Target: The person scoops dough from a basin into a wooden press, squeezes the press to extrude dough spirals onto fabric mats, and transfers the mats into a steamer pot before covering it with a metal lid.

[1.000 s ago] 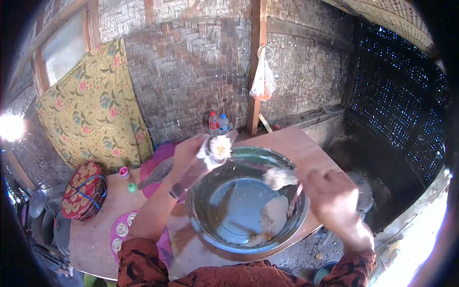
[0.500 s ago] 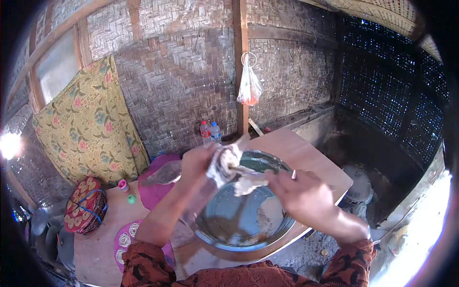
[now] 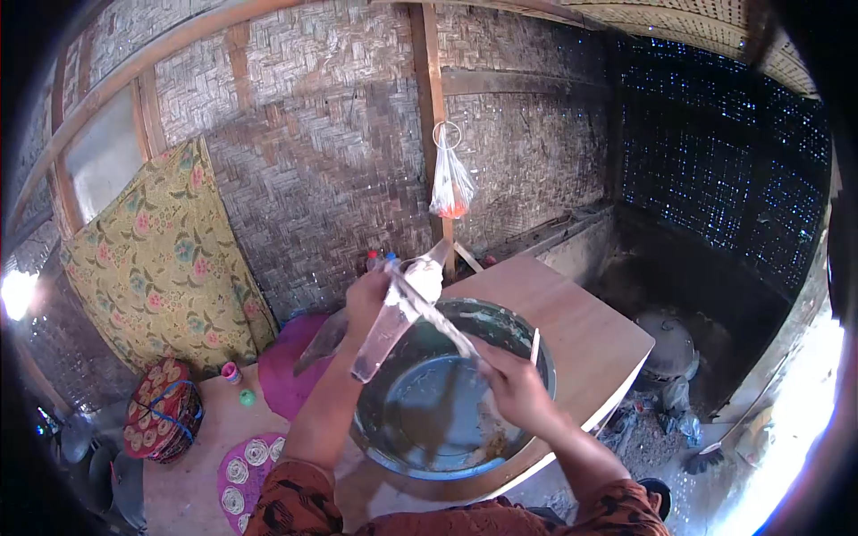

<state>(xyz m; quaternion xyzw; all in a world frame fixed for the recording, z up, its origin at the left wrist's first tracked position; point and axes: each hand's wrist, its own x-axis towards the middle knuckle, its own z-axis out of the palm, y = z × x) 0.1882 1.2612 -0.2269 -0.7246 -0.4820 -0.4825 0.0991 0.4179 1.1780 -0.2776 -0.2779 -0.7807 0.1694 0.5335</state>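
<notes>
My left hand point(image 3: 365, 302) is closed around a pinkish-brown tool with long flat arms point(image 3: 382, 339), which looks like a hand press, raised over the basin. White dough point(image 3: 427, 279) fills its middle. In my right hand point(image 3: 520, 386) is a dough-smeared spatula point(image 3: 440, 323), its far end against the dough. A thin white stick point(image 3: 534, 347) stands up by my right fingers; I cannot tell what it is. Below both hands sits a wide basin point(image 3: 547, 389) with pale paste on its inner wall. A greyish flat piece point(image 3: 320, 341) shows behind my left wrist, partly hidden.
Coiled white dough strands point(image 3: 237, 472) lie on a purple sheet point(image 3: 223, 451) at lower left. A tied stack of red discs point(image 3: 161, 411), a pink cup point(image 3: 231, 372) and a green ball-like item point(image 3: 247, 397) are on the table point(image 3: 590, 322). Bottles stand by the wall.
My right hand has moved lower and left, and the spatula now slants up to the tool; the dough clump on it no longer hangs there. The view has shifted slightly.
</notes>
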